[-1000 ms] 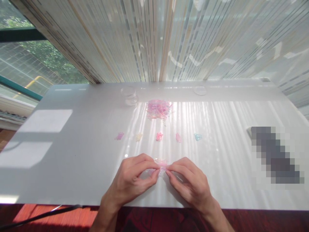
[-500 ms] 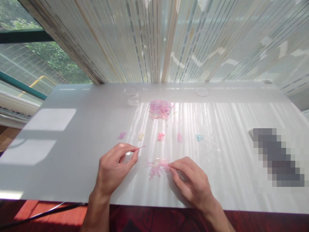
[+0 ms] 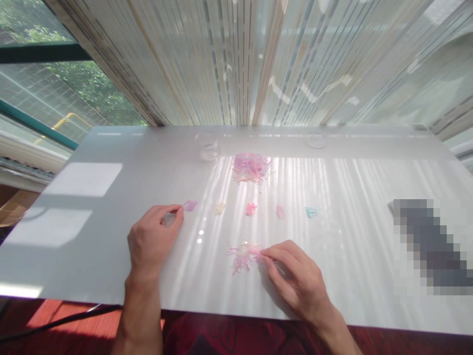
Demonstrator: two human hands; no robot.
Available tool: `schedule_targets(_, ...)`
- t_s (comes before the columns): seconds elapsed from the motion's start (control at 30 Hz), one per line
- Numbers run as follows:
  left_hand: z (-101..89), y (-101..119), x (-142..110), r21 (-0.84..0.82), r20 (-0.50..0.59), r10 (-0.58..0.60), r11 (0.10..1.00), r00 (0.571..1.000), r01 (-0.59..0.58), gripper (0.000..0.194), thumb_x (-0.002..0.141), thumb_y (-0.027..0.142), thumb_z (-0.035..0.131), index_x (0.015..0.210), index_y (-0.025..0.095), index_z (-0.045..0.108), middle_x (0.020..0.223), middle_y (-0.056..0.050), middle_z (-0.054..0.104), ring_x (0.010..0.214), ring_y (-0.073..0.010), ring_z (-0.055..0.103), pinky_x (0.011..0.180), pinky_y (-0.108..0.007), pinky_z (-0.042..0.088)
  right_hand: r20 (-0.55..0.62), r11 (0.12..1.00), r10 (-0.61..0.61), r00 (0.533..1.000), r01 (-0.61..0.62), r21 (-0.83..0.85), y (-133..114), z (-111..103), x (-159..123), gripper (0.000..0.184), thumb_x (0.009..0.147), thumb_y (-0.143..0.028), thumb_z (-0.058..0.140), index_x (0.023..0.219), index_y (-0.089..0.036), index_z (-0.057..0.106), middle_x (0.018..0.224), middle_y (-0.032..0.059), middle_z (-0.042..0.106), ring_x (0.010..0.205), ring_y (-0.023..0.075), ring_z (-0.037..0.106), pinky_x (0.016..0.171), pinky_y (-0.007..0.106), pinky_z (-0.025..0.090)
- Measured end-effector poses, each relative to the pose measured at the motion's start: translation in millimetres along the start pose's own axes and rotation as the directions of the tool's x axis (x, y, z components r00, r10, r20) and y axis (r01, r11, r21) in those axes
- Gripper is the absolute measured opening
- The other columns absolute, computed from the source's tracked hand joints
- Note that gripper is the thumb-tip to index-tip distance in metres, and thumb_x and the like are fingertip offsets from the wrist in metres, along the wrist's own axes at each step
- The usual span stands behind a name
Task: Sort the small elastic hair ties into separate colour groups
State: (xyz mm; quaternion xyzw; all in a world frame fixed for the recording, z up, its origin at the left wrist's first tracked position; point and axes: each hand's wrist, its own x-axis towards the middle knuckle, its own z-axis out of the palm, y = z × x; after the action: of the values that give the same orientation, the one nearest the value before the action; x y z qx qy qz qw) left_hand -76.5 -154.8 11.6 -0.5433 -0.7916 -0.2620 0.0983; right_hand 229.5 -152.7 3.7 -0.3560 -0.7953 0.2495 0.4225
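Note:
My left hand (image 3: 155, 239) is closed, thumb and forefinger pinching a thin purple rubber band at the left edge of the small purple rubber band pile (image 3: 190, 205). My right hand (image 3: 297, 276) rests by the mixed rubber band pile (image 3: 244, 261) near the front, its fingertips closed on a pink rubber band at that pile's right side. In a row right of the purple pile lie small piles of yellow rubber bands (image 3: 219, 208), red-pink rubber bands (image 3: 251, 209), pale pink rubber bands (image 3: 280, 211) and teal rubber bands (image 3: 311, 212).
A larger heap of mixed rubber bands (image 3: 252, 166) lies farther back on the white table (image 3: 103, 256). Behind it stand a clear jar (image 3: 208, 146) and a clear round lid (image 3: 315, 140). A blurred-out dark object (image 3: 430, 241) is at the right. Striped curtains (image 3: 207, 64) hang behind.
My left hand has moved left and away from me, carrying the purple band to the purple pile. My right hand stays at the mixed pile. The view has shifted slightly.

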Motion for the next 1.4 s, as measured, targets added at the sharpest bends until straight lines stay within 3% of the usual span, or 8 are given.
schedule_targets(0.37, 2.5, 0.9, -1.3, -0.083, 0.052, 0.002, 0.997, 0.999, 0.002, 0.022, 0.09, 0.031, 0.062, 0.1, 0.024, 0.08, 0.084, 0.001, 0.07, 0.057, -0.0121, 0.055, 0.064, -0.027, 0.046, -0.01, 1.0, 0.002, 1.0, -0.002, -0.012, -0.6, -0.7, 1.0, 0.015, 0.1, -0.008, 0.061, 0.106, -0.019, 0.07, 0.084, 0.0037, 0.073, 0.074, 0.0162, 0.069, 0.066, 0.027, 0.058)
schedule_targets(0.5, 3.4, 0.4, -1.6, -0.075, 0.107, -0.039, 0.996, 0.993, 0.047, 0.027, 0.087, 0.039, 0.068, 0.107, 0.026, 0.079, 0.072, 0.003, 0.06, 0.06, -0.0142, 0.057, 0.065, -0.027, 0.047, -0.006, 1.0, 0.0, 1.0, 0.0, -0.022, -1.3, -1.0, 1.5, 0.014, 0.1, -0.009, 0.061, 0.106, -0.019, 0.07, 0.084, 0.0035, 0.073, 0.074, 0.0161, 0.069, 0.065, 0.027, 0.058)
schedule_targets(0.7, 1.4, 4.4, -2.4, -0.085, 0.157, -0.01, 0.996, 0.988, 0.023, 0.023, 0.086, 0.039, 0.072, 0.104, 0.027, 0.078, 0.081, 0.003, 0.065, 0.06, -0.0131, 0.057, 0.064, -0.026, 0.046, -0.018, 1.0, 0.006, 1.0, -0.006, -0.023, -0.3, 0.5, 0.0, 0.015, 0.1, -0.01, 0.061, 0.106, -0.02, 0.07, 0.083, 0.0032, 0.072, 0.073, 0.0161, 0.068, 0.065, 0.028, 0.059)
schedule_targets(1.2, 1.6, 6.8, -3.0, -0.123, 0.12, 0.05, 0.992, 0.992, -0.035, 0.017, 0.088, 0.034, 0.071, 0.102, 0.026, 0.079, 0.096, 0.001, 0.072, 0.055, -0.0098, 0.05, 0.063, -0.027, 0.048, 0.005, 1.0, 0.016, 1.0, -0.016, -0.014, 0.3, -0.8, 0.3, 0.015, 0.1, -0.01, 0.061, 0.106, -0.02, 0.07, 0.085, 0.0038, 0.073, 0.074, 0.0167, 0.069, 0.066, 0.029, 0.06)
schedule_targets(1.4, -2.1, 8.5, -5.1, -0.134, 0.02, 0.113, 0.985, 0.993, -0.109, 0.02, 0.092, 0.031, 0.071, 0.109, 0.022, 0.077, 0.094, -0.001, 0.07, 0.058, -0.0113, 0.052, 0.065, -0.028, 0.05, -0.033, 0.999, 0.028, 0.999, -0.029, -0.025, -1.9, -1.7, 2.8, 0.017, 0.101, -0.01, 0.059, 0.107, -0.021, 0.069, 0.086, 0.0042, 0.074, 0.075, 0.0172, 0.07, 0.066, 0.03, 0.061)
